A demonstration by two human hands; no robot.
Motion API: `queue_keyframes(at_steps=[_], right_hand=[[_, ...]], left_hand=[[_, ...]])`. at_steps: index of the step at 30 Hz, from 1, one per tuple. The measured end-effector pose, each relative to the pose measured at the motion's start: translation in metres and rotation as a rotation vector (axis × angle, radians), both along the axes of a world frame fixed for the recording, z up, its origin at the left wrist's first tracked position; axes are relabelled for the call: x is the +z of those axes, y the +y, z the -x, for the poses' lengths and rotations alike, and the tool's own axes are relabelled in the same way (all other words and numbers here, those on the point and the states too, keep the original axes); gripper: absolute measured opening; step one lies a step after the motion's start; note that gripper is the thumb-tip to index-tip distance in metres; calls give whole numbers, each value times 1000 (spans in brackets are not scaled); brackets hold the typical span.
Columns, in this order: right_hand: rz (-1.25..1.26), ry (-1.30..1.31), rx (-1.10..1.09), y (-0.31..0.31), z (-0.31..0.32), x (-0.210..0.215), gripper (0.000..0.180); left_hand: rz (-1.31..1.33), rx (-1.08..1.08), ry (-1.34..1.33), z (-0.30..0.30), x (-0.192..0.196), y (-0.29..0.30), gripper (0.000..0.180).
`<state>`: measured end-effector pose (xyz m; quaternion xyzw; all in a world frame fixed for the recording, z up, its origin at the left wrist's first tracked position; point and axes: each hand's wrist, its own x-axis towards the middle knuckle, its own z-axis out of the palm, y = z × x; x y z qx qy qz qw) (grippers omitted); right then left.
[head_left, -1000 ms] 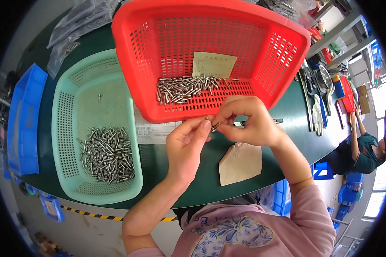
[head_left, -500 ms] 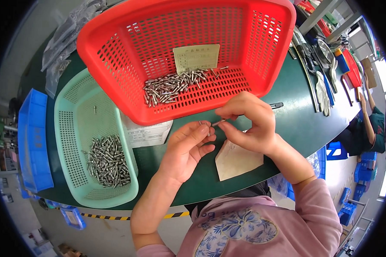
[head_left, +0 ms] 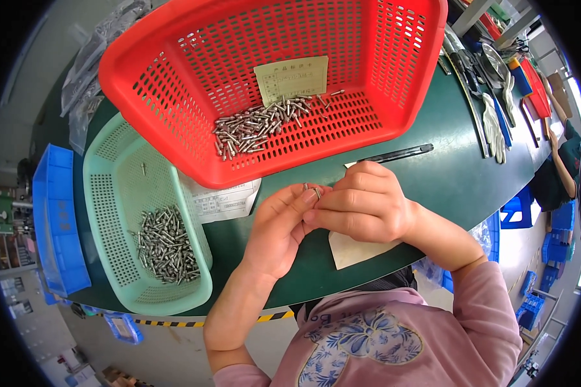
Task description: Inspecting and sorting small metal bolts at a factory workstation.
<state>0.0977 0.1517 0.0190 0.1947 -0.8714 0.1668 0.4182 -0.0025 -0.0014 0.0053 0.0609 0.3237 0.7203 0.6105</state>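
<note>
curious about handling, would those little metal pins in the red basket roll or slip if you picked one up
The pins look like smooth, shiny metal cylinders, so they would probably roll on a flat surface and slip from a loose pinch. They seem stiff. Both hands, left and right, pinch one pin by the fingertips, which suggests it is light.

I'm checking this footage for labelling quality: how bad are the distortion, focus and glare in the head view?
Head view: strong fisheye, the dark green table edge bows and black corners vignette the frame; the hands and red plastic mesh basket are sharp; even light, soft shadows, small glints on the pile of small metal pins; far-right window area blown out.
</note>
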Motion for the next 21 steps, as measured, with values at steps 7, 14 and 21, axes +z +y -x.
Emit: queue_keyframes(at_steps=[7, 14, 21], right_hand=[[299, -177, -50, -1, 1, 4, 42], [314, -134, -201, 0, 2, 4, 41], [358, -254, -91, 1, 1, 3, 37]], left_hand=[[30, 58, 116, -5, 2, 1, 19], [3, 98, 137, -4, 2, 1, 17], [25, 101, 146, -4, -3, 1, 19]])
